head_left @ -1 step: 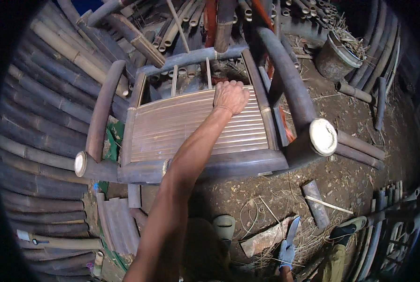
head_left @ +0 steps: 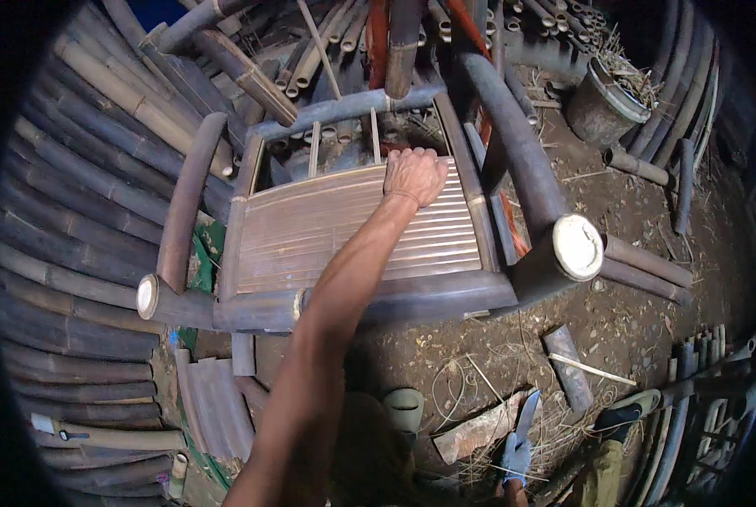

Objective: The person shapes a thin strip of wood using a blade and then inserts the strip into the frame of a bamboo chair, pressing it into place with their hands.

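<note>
Forearm [head_left: 357, 275] hides slats [head_left: 285, 228]; bucket [head_left: 591, 110] holds shavings [head_left: 627, 72], perhaps.

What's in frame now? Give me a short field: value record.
left hand: bare left hand, fingers curled at the slats' far edge, right of middle; grip underneath hidden
right hand: right hand in pale blue glove, holding a knife, blade pointing away
frame: bamboo frame, dark rails
infill: slats across the near part; far part open, crossed by two thin strips
left side: bamboo poles side by side
far right: bucket holding scraps
</note>
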Demonstrator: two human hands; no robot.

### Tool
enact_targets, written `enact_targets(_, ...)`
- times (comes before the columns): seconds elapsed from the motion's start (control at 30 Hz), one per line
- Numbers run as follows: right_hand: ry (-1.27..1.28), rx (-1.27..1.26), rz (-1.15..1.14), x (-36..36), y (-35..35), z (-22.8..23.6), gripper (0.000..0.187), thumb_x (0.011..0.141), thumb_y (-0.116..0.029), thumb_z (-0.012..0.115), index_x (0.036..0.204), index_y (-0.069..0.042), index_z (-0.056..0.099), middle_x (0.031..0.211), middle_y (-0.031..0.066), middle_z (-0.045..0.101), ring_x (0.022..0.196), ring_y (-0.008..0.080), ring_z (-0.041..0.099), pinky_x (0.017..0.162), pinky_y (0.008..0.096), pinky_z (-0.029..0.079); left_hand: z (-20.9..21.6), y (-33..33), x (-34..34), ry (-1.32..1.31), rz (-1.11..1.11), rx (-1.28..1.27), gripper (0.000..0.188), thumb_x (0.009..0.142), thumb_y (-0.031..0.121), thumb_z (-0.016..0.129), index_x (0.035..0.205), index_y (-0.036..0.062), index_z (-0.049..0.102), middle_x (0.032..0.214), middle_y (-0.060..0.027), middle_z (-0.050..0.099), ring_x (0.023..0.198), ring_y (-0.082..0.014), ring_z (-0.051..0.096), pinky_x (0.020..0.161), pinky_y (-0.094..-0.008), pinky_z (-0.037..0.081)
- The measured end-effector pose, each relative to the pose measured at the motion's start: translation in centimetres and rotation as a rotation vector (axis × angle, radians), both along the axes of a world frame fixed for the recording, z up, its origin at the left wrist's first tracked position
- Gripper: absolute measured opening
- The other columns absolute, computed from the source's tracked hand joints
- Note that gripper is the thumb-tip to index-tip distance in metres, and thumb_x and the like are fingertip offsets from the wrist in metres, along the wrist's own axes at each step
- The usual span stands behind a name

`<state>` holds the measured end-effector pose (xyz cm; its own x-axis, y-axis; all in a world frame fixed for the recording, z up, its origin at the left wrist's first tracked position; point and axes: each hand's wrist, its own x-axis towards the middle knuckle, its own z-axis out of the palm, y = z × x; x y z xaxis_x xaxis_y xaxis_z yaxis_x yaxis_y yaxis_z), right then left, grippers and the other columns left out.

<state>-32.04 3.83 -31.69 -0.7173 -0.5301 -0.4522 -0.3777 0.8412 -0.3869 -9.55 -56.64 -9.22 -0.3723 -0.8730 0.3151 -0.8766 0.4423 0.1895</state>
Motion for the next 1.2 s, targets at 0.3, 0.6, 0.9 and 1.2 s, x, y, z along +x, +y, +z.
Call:
enact_targets(0.3, -0.043, -0.018, 0.008, 0.6, 0.4, -0.3, 0.067, 0.092, -0.059, 0.057, 0.109, 0.006, 0.057, 0.094, 0.0331, 0.066, 0.092, 0.0531, 0.063, 0.078, 0.0552, 0.049, -0.2, 1.8, 1.6, -0.077, 0.023, 0.075, 0.062, 0.100, 0.051, 0.036, 0.138, 0.0056, 0.051, 0.145, -0.0193, 0.048, 0.136, -0.0357, 0.042, 0.113, -0.0506, 0.030)
enact_targets(0.6, -0.103, -0.021, -0.050, -1.0, 0.6, 4.3, 0.044, 0.081, -0.036, 0.068, 0.102, 0.003, 0.061, 0.099, 0.0302, 0.065, 0.097, 0.0475, 0.063, 0.082, 0.0493, 0.050, 5.3, 21.7, 1.1, -0.058, -0.269, 0.610, 0.077, 0.099, 0.052, 0.050, 0.147, -0.0070, 0.037, 0.157, -0.0276, 0.029, 0.148, -0.0378, 0.027, 0.122, -0.0431, 0.019)
enact_targets(0.9, -0.767, -0.590, -0.473, -5.2, 3.4, 15.8, 0.017, 0.096, -0.014, 0.060, 0.110, -0.005, 0.056, 0.073, 0.0010, 0.052, 0.052, 0.0122, 0.055, 0.049, 0.0292, 0.046, -1.4, 35.1, -17.9, -0.113, -0.936, 0.439, 0.029, 0.090, 0.020, 0.066, 0.115, 0.0045, 0.063, 0.112, -0.0142, 0.061, 0.107, -0.0361, 0.061, 0.089, -0.0436, 0.052)
enact_targets(1.2, -0.634, -0.682, -0.774, -9.0, 3.4, 13.1, 0.025, 0.098, -0.029, 0.061, 0.096, -0.004, 0.057, 0.074, 0.0025, 0.055, 0.053, 0.0135, 0.057, 0.050, 0.0305, 0.047, -18.6, 34.8, -29.8, -0.545, -0.691, 0.434, 0.029, 0.087, 0.015, 0.062, 0.114, 0.0024, 0.066, 0.117, -0.0184, 0.063, 0.105, -0.0343, 0.066, 0.090, -0.0453, 0.055)
